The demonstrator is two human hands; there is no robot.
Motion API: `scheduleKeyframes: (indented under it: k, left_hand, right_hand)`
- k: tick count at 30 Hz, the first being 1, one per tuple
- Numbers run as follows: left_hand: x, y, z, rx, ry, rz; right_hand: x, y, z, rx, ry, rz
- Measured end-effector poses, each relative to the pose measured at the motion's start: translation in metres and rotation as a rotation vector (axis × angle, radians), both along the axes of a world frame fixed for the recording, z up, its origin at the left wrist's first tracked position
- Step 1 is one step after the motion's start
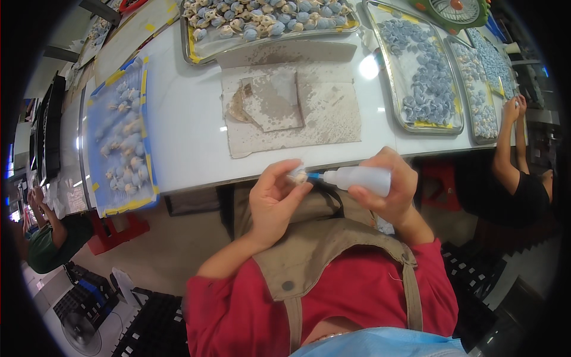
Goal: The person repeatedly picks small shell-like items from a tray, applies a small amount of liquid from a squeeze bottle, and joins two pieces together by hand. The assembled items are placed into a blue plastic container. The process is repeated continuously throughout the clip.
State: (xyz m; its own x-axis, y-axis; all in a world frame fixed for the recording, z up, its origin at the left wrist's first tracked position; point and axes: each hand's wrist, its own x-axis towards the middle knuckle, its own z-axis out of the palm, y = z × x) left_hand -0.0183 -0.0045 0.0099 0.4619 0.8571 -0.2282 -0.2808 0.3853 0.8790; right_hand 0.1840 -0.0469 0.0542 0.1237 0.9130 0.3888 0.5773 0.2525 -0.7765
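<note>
Between the thumb and fingers of my left hand [275, 196] is a small cream and grey-blue figurine part [301, 177]. My right hand [389, 187] is wrapped round a white squeeze bottle [360, 178], tilted sideways. Its blue nozzle tip [315, 176] points left and meets or nearly meets the small part; I cannot tell which. Both hands are just off the table's near edge, above my apron. In front of them lies a stained cardboard sheet [327, 119] with a flat, glassy-looking square piece [273, 101] on it.
At the back, a metal tray [193, 55] holds many similar figurine parts. Another tray [394, 98] of grey-blue pieces stands to the right, near a green fan [455, 12]. On the left is a blue-edged tray [151, 166] with more parts. Other people's arms [505, 143] show at both sides.
</note>
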Motion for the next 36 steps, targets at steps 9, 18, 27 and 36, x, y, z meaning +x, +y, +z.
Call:
scheduleKeyframes:
  k: [9, 18, 27, 36]
  left_hand:
    - [0.003, 0.001, 0.003, 0.007, -0.018, 0.029]
    - [0.004, 0.004, 0.004, -0.077, -0.063, 0.033]
    - [0.004, 0.004, 0.003, -0.082, -0.077, 0.031]
    - [0.000, 0.008, -0.001, -0.198, -0.115, 0.065]
  right_hand:
    - [0.001, 0.002, 0.001, -0.018, -0.041, 0.022]
    - [0.005, 0.000, -0.002, -0.030, 0.035, -0.031]
    - [0.004, 0.003, -0.003, -0.033, 0.007, -0.028]
    - [0.003, 0.009, -0.013, -0.081, 0.238, -0.078]
